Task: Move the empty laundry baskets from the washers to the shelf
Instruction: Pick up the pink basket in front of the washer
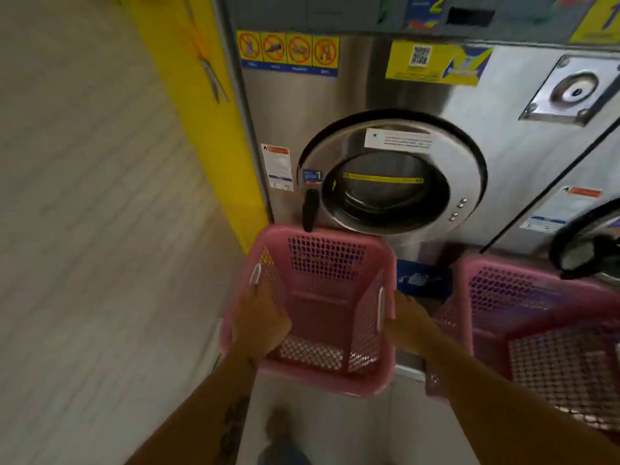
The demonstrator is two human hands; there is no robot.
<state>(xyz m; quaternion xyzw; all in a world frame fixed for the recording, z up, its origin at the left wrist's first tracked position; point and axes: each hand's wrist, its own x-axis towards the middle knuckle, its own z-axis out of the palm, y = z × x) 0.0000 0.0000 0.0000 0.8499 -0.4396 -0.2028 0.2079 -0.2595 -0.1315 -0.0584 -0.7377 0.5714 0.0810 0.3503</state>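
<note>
head view: a pink laundry basket (318, 310) sits empty in front of the steel washer (389, 176), just below its round door. the left hand (260, 317) is closed over the basket's left rim beside the pale handle, and the right hand (407, 322) grips the right rim from outside, by the other handle. whether the basket is off the floor i cannot tell. a second pink basket (536, 327) stands just to the right, before the next machine; the right forearm crosses in front of it. no shelf is in sight. to do this lift well, i judge: keep both grips level, raise it straight so the far rim clears the black door handle (310, 209), then turn away from the neighbouring basket.
</note>
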